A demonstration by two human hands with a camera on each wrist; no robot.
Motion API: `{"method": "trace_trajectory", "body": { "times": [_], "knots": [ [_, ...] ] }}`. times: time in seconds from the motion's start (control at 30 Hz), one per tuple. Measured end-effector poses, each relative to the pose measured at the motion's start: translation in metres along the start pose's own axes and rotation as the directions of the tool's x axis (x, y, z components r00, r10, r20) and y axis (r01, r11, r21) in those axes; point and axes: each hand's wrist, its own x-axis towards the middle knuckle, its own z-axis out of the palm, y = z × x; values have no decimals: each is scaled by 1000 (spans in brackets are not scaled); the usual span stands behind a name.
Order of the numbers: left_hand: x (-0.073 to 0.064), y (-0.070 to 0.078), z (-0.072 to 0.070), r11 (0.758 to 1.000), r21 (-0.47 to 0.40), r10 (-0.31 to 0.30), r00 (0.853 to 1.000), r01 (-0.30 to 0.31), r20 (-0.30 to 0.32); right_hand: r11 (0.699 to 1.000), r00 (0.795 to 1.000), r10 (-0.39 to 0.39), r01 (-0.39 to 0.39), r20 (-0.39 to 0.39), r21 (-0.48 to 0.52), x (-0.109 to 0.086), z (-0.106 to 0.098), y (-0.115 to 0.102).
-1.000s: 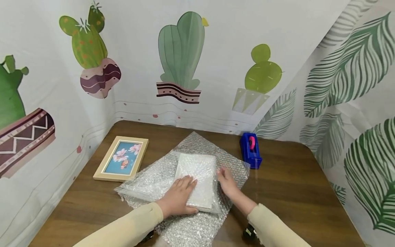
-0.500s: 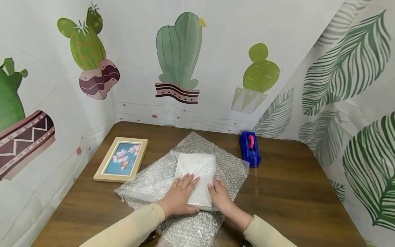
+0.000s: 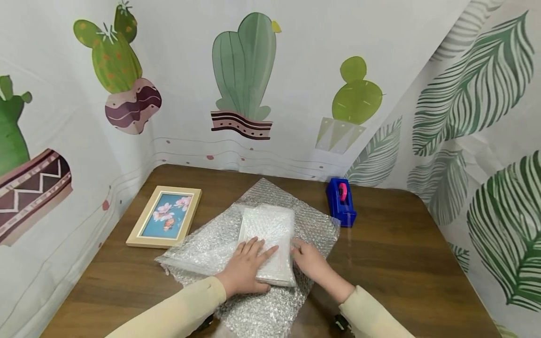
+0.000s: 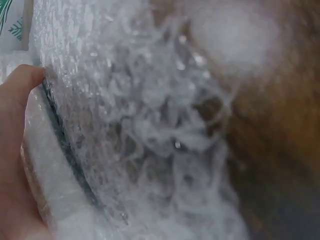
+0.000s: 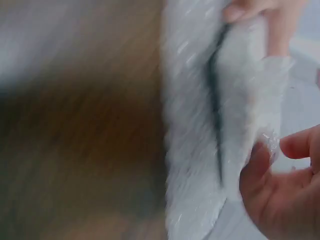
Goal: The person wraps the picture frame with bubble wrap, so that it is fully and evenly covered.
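Note:
A flat, pale rectangular bundle (image 3: 268, 223), covered in clear bubble wrap, lies on a larger sheet of bubble wrap (image 3: 314, 223). My left hand (image 3: 243, 271) rests on the lower left of the bundle, fingers spread, thumb along its near edge. At the bundle's right edge, my right hand (image 3: 310, 260) has curled fingers. In the right wrist view a glossy bit of the bubble wrap (image 5: 270, 141) sits between its thumb and finger. A dark line (image 5: 216, 100) runs along the bundle's side there. What exactly lies inside the wrap is hard to tell.
A light wooden picture frame (image 3: 189, 224) with a flower picture lies to the left on the brown table (image 3: 393, 253). Back right stands a blue tape dispenser (image 3: 341, 206) with a pink core. A printed cloth (image 3: 181, 84) hangs behind the table.
My right hand came in against the bundle's right edge, then drew slightly back to the right, and the wrap at the lower right corner shifted. The left hand has stayed on the bundle.

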Motion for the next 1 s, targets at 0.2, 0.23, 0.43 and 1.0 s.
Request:
{"method": "trace_trajectory", "body": {
  "times": [0.2,0.23,0.43,1.0],
  "knots": [
    [1,2,1,1000,-1,-7,1000,7,-3,893,970,-241,224,4,-391,10,10,18],
    [0,2,0,1000,0,-9,1000,9,1,876,968,-245,242,47,-417,12,13,19],
    [-2,0,-2,1000,3,-4,1000,4,27,840,971,-156,228,183,-492,17,20,9],
    [1,-1,-1,1000,31,1,999,-3,52,831,952,-306,274,14,-485,-2,13,-4]
  ]
}}
